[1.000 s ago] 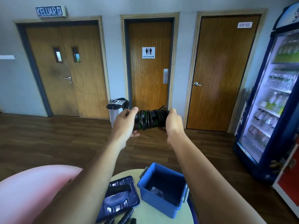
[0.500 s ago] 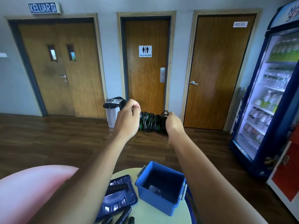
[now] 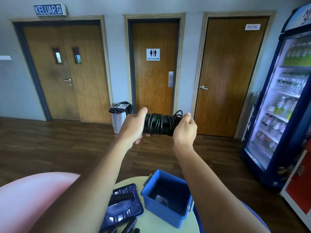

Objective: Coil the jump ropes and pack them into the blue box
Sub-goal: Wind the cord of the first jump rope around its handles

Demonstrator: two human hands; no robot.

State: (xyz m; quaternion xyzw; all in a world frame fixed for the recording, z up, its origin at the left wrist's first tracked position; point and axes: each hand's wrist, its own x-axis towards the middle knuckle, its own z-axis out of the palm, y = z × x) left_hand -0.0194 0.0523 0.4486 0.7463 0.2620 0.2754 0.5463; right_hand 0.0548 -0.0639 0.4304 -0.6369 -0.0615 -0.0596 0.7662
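Note:
I hold a black jump rope (image 3: 159, 124) out in front of me at chest height, its thin cord wound tightly around the two handles, with green accents showing. My left hand (image 3: 133, 126) grips the left end of the bundle. My right hand (image 3: 184, 127) holds the right end, where a small loop of cord sticks up. Below, the open blue box (image 3: 165, 209) stands on a small round table (image 3: 151, 222). Its dark blue lid (image 3: 122, 207) lies flat to its left. More black handles (image 3: 129, 226) lie at the table's near edge.
A pink rounded seat (image 3: 28, 197) fills the lower left. A drinks fridge (image 3: 282, 105) stands at the right. Three wooden doors line the far wall, with a small bin (image 3: 120, 115) between them. Dark wood floor stretches beyond the table.
The bundle has levelled out and my right hand has shifted around its right end. My view has tilted slightly, otherwise the box and lid stay put.

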